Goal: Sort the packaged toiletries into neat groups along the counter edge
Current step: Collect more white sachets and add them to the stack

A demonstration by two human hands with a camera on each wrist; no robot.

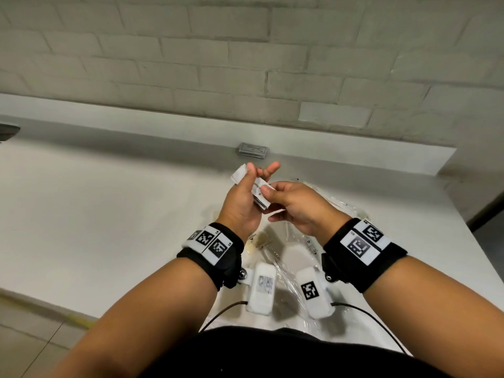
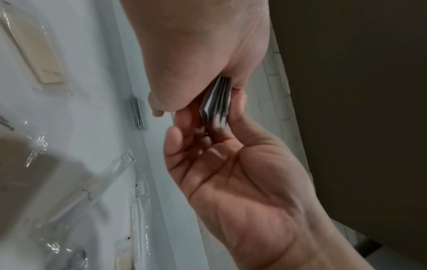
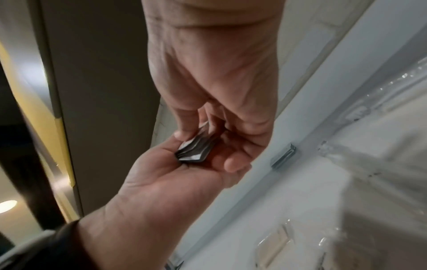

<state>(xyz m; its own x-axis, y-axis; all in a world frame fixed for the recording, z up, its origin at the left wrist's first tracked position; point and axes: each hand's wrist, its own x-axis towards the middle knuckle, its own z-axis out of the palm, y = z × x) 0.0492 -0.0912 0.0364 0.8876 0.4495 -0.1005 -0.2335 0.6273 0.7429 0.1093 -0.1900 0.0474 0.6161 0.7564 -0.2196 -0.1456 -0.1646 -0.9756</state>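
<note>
Both hands hold one stack of small white sachets [image 1: 258,190] above the white counter [image 1: 109,214]. My left hand [image 1: 255,177] grips the stack's far end, thumb on top and the index finger stretched out. My right hand [image 1: 268,204] pinches its near end between thumb and curled fingers. The left wrist view shows the fanned sachet edges [image 2: 217,99] between the two hands, and the right wrist view shows the same stack [image 3: 194,151]. A second stack of sachets [image 1: 252,150] lies flat against the back ledge. Clear-wrapped toiletry packets [image 1: 272,255] lie scattered on the counter below my wrists.
More clear-wrapped packets [image 1: 341,203] spread toward the right, and a beige packet [image 2: 39,54] lies among them. The brick wall [image 1: 245,64] rises behind the ledge. The counter ends at the right [image 1: 463,214], with floor beyond. A dark fixture [image 1: 6,132] shows at the far left.
</note>
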